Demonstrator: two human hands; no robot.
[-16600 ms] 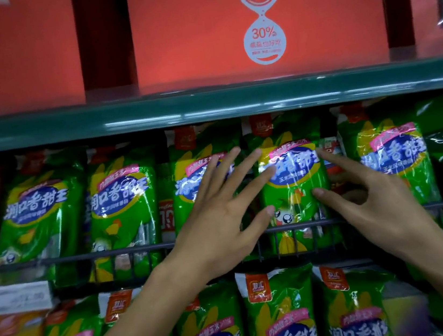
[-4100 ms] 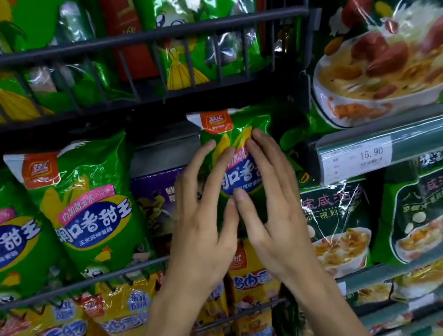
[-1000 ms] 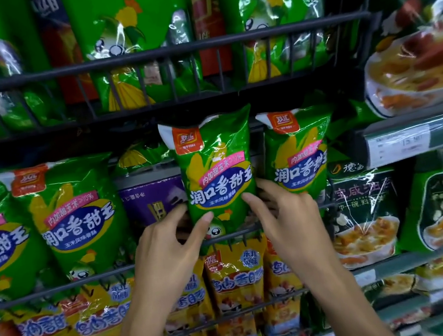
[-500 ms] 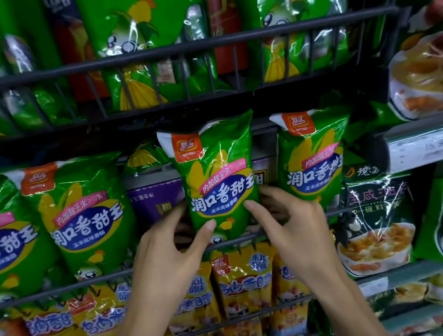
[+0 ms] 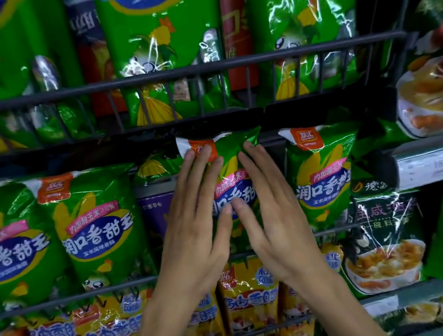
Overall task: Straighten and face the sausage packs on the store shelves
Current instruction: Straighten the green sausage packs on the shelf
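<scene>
The fingers (image 5: 201,176) of both hands lie straight and flat on the front of the green pack (image 5: 233,183), pressing it rather than gripping it. The left hand (image 5: 194,227) covers the pack's left half, fingertips on the orange logo at the top edge; the right hand (image 5: 271,212) covers the right half, fingertips near the top right corner. The two thumbs nearly meet over the blue label.

Half a second ago both hands sat low, thumbs and fingers pinching the pack's bottom edge just above the rail (image 5: 335,229); now they have slid up its face and opened flat.

The pack stands upright on the middle shelf, its top tucked under the upper basket (image 5: 174,72). Just to its right stands another pack (image 5: 323,177), and to its left, past a purple box (image 5: 155,210), a third pack (image 5: 96,229). Yellow packs (image 5: 249,299) fill the shelf below.
</scene>
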